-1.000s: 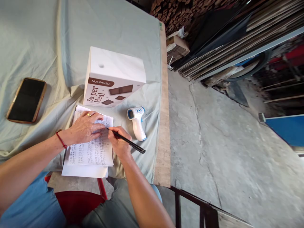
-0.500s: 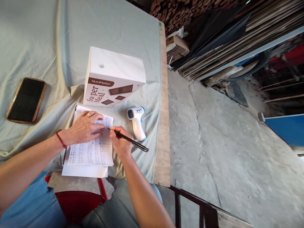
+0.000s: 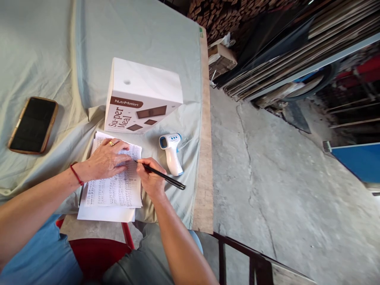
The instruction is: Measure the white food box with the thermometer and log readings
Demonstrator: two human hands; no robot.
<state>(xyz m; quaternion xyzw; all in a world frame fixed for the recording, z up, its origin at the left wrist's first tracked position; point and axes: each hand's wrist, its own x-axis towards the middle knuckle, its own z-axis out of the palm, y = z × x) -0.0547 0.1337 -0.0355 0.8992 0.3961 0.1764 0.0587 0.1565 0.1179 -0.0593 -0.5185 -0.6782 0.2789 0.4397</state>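
My left hand (image 3: 108,159) lies flat with fingers spread on a sheet of paper (image 3: 114,194) covered in rows of handwriting. A gold ring and a red cord bracelet show on that hand and wrist. In my right hand (image 3: 151,178) a black pen (image 3: 168,178) is gripped, its tip down at the sheet's right side, close to my left fingertips. More white sheets (image 3: 103,214) stick out underneath, toward me. Just right of my right hand an infrared thermometer (image 3: 172,154), white with blue trim, rests on the cloth.
A white NutriMotion box (image 3: 145,95) stands behind the papers. To the left lies a phone (image 3: 33,124) in a brown-edged case. The cloth-covered table ends at a bare wooden edge (image 3: 204,178) on the right. Beyond are concrete floor and stacked boards (image 3: 267,59). A red stool (image 3: 97,253) is below.
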